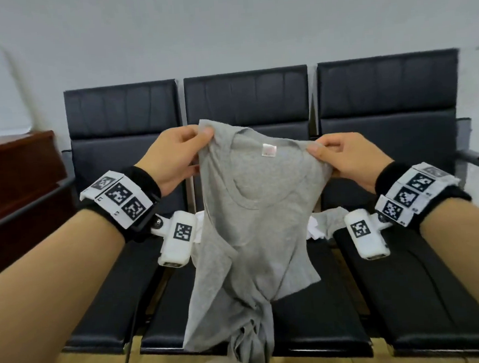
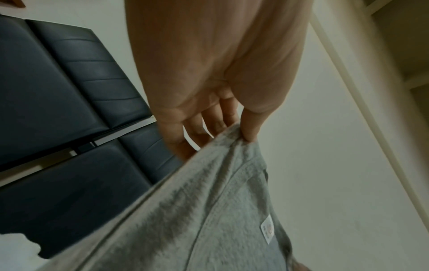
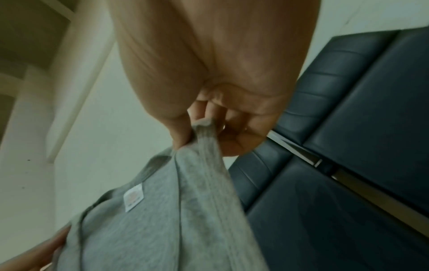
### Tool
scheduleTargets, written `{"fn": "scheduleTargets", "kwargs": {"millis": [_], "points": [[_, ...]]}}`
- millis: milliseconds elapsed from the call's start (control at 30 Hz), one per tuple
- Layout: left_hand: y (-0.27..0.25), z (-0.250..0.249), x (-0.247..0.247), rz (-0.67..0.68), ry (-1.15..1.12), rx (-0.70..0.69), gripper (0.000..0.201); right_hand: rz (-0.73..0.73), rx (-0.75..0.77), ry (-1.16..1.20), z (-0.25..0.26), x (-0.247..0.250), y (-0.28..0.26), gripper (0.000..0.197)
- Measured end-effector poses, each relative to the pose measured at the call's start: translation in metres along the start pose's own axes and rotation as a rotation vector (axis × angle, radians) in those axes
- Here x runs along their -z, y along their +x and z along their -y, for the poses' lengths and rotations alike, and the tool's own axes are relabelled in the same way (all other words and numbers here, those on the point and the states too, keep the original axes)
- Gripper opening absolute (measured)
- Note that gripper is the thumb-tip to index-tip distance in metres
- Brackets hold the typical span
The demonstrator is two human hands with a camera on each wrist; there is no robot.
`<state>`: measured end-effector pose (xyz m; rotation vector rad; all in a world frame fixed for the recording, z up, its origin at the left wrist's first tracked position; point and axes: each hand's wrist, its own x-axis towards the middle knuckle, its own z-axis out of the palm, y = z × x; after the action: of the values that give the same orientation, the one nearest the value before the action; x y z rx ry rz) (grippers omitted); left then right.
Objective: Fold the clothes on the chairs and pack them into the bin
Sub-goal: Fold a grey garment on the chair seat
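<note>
A grey T-shirt (image 1: 252, 223) hangs in the air in front of the middle black chair (image 1: 247, 101), neck opening and white label (image 1: 269, 150) facing me. My left hand (image 1: 180, 157) pinches its left shoulder between thumb and fingers. My right hand (image 1: 341, 157) pinches the right shoulder the same way. The shirt's lower part is twisted and droops past the seat's front edge. In the left wrist view the thumb presses the grey T-shirt (image 2: 209, 210) at its top corner. In the right wrist view the fingers bunch the grey T-shirt (image 3: 174, 210) hem. No bin is in view.
Three black chairs stand in a row against a pale wall. Behind the shirt, white and grey clothes (image 1: 325, 223) lie on the middle seat. A dark wooden cabinet (image 1: 17, 180) stands at the left. A chair armrest (image 1: 477, 159) juts out at the right.
</note>
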<state>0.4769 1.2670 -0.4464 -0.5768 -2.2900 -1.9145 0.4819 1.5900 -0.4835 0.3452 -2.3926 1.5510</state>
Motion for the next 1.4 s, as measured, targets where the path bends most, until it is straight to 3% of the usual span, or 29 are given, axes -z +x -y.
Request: {"fn": "scheduleTargets", "kwargs": {"millis": [100,333,500,667,800,967,1067,1400], "points": [[0.010,-0.021,-0.002,-0.015,-0.004,-0.053,0.020,-0.120,0.099,-0.052,0.026,0.017,0.009,0.020],[0.034,-0.074,-0.011,-0.043,0.018,-0.193,0.033,-0.230,0.231,-0.189,0.085,0.045,0.024,0.026],[0.048,-0.121,-0.011,-0.096,0.017,-0.250,0.016,-0.342,0.310,-0.160,0.131,0.074,0.029,0.023],[0.050,-0.117,-0.021,-0.066,0.127,-0.134,0.031,-0.311,0.290,-0.469,0.140,0.079,0.025,0.027],[0.048,-0.114,-0.029,-0.079,0.005,-0.085,0.031,-0.483,0.302,-0.314,0.130,0.082,0.018,0.024],[0.047,-0.112,-0.037,-0.084,0.132,-0.061,0.044,-0.404,0.205,-0.427,0.122,0.073,0.015,0.030],[0.045,-0.117,-0.046,-0.092,0.150,-0.094,0.041,-0.401,0.169,-0.445,0.126,0.069,0.015,0.033],[0.036,-0.129,-0.091,-0.077,0.364,-0.183,0.058,-0.335,0.115,-0.183,0.146,0.035,0.019,0.024]]}}
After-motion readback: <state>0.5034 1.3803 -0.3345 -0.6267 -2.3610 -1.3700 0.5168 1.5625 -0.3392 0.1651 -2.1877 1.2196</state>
